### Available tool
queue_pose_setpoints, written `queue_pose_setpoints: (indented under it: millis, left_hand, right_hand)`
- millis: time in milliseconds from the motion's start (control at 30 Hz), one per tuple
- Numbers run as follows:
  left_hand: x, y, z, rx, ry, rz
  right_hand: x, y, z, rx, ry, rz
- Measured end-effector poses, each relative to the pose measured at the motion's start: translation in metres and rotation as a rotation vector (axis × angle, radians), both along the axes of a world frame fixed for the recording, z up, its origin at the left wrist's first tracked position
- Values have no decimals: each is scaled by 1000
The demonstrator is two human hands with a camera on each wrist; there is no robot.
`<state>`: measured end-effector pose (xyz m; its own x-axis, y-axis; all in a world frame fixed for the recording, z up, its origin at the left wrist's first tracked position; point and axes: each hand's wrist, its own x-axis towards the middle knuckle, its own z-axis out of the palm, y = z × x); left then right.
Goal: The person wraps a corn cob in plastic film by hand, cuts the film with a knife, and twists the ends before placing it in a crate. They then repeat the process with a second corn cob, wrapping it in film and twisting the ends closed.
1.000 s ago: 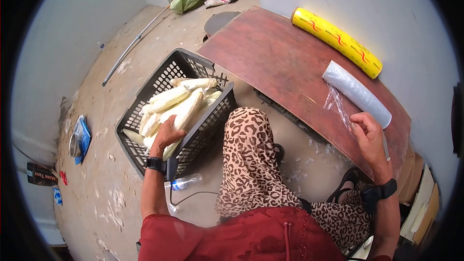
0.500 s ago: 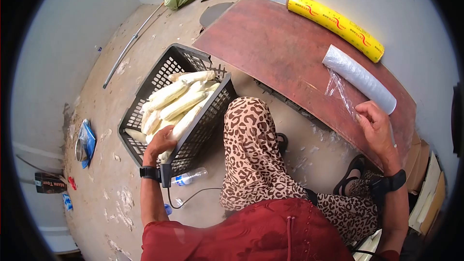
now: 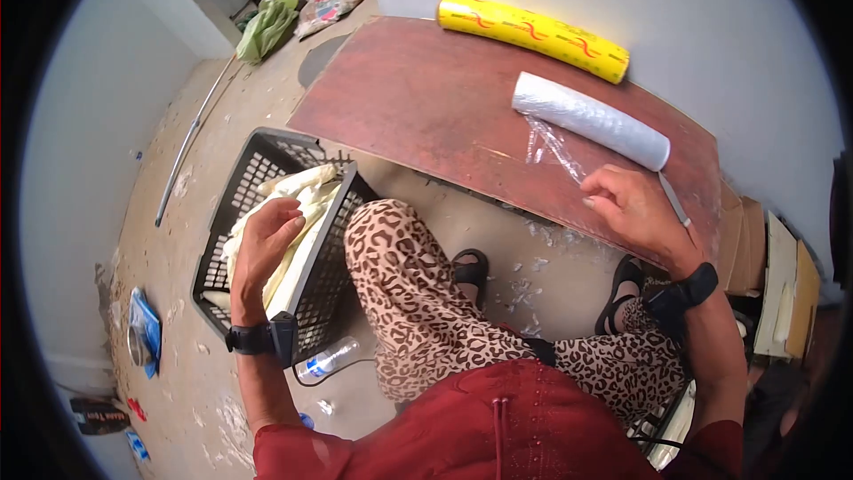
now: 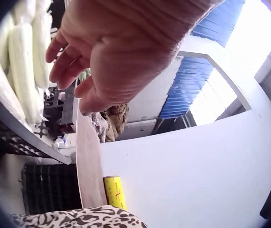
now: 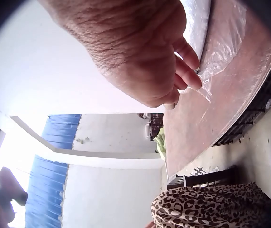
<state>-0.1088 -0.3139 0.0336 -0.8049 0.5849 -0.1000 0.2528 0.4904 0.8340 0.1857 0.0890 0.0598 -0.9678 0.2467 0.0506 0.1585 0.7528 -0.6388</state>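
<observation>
My left hand (image 3: 265,244) hovers over the black crate (image 3: 327,253), fingers loosely bent and holding nothing. Pale, husked corn cobs (image 3: 306,182) fill the crate; the left wrist view shows cobs (image 4: 24,66) beside the hand (image 4: 111,52). Over the red-brown board (image 3: 400,80), my right hand (image 3: 635,209) has its thumb and fingers bent but apart. The loose, twisted end of the clear film (image 3: 555,151) lies at its fingertips; in the right wrist view this film (image 5: 216,66) reaches the fingers of the hand (image 5: 140,57). The film roll (image 3: 591,117) rests on the board.
A yellow-wrapped roll (image 3: 533,36) lies along the board's wall side. A knife (image 3: 673,200) is beside my right hand. On the floor are a plastic bottle (image 3: 327,360), a metal pole (image 3: 188,138) and a green bag (image 3: 267,28). Cardboard (image 3: 742,244) stands at the right.
My left hand has lifted off the cobs and crate side. The right hand's fingers have loosened at the film end. The head view has shifted, moving the board and crate leftward in frame.
</observation>
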Motion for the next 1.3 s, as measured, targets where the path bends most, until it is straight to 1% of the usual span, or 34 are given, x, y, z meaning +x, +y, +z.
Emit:
queue_pose_setpoints:
  millis: [67,133,200,267,300,333,367,433,467,500,567,600,633,733,767,833,933,967,1067,1133,1167,1300]
  left_hand:
    - [8,45,18,62,-51,-151]
    - [27,93,36,140,43,-284]
    - [53,137,61,176,188,-452]
    - [88,169,96,220,463,-670]
    - [112,181,113,252,569,-709]
    - [140,189,130,254,592,-737]
    - [151,197,138,355,662,-906]
    - [179,214,137,678,631,-1136]
    - [194,217,138,743,641,-1206]
    - [211,221,148,780,545,-1272]
    - [234,235,124,1116,631,-1294]
    - [243,236,120,1195,619,-1285]
    - [251,237,116,1273,609,-1275]
    - [268,236,122,1271,491,-1235]
    - [272,238,122,1296,494,-1235]
    - [278,240,121,1315,485,-1263]
    - [276,238,124,1280,416,-1388]
    - [273,240,126,1266,370,-1461]
    - [253,247,131,1037,338,-1672]
    - [261,234,143,742,342,-1533]
    - [258,240,145,637,390,-1594]
    - [262,240,139,334,535,-1556]
  right_hand:
    - [7,6,-3,18,-96,-2]
    - [14,13,-5,34,-221,-12]
    - [23,21,-9,61,-307,-21]
    - [31,31,-11,77,-366,-44]
    - [36,34,-10,119,-353,-72]
    - [39,41,-12,131,-365,-101]
    - [42,49,-15,141,-380,-124]
    - [48,63,-17,147,-426,-175]
    - [50,70,-18,141,-455,-204]
    - [53,76,-19,129,-486,-229]
    - [62,84,-15,147,-462,-277]
    - [66,89,-15,154,-447,-304]
    - [72,94,-17,172,-381,-351]
    - [83,107,-12,192,-362,-427]
    - [87,107,-8,172,-383,-454]
    - [95,113,-14,179,-342,-457]
    - [110,114,-17,182,-310,-465]
    - [114,113,-16,183,-300,-470]
    - [122,115,-20,163,-285,-489]
    - [128,113,-19,176,-290,-492]
    - [129,112,-17,185,-291,-492]
    - [135,103,-13,166,-213,-523]
